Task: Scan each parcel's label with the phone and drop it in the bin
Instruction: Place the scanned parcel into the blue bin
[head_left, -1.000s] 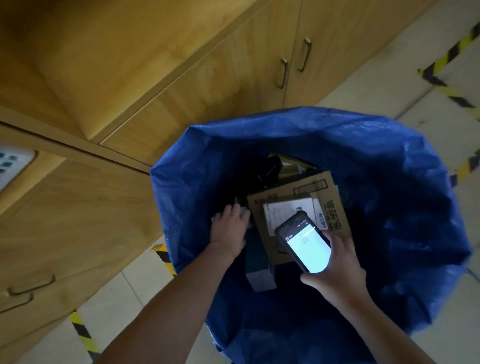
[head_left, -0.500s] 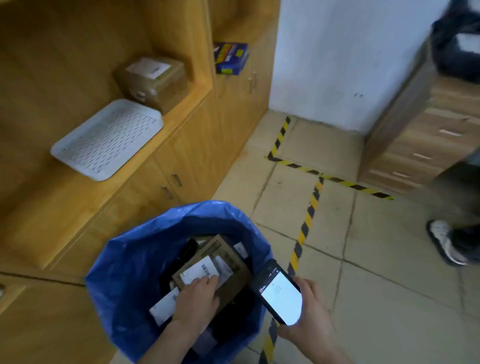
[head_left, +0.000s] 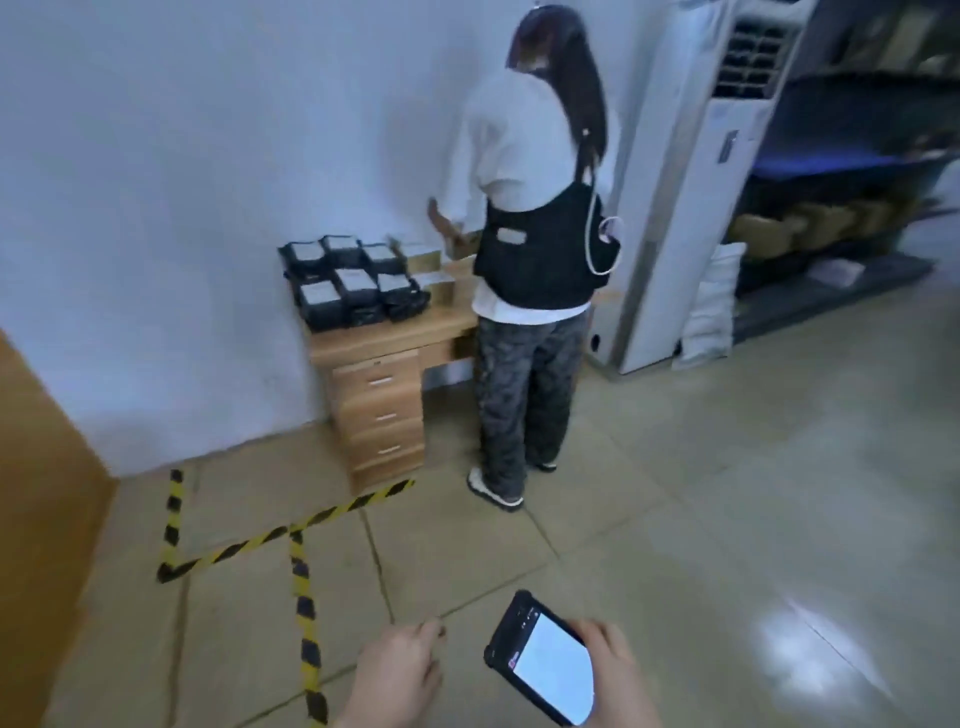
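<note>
- The tiled floor (head_left: 727, 519) fills the lower half of the frame, pale and glossy, with a bright glare patch at the lower right.
- Yellow-and-black tape (head_left: 304, 582) lies stuck on the floor at the lower left, in crossing lines.
- A wooden desk (head_left: 384, 338) with a stack of drawers stands on the floor at the centre, against the white wall.
- Black parcels (head_left: 353, 283) with pale labels sit in rows on the left part of the desk top.
- Brown boxes (head_left: 439, 270) lie just beside them, to their right.
- A person (head_left: 530, 260) stands on the floor at the desk.
- A tall white air conditioner (head_left: 685, 208) stands at the upper right, with a white sack (head_left: 709, 306) beside it.
</note>
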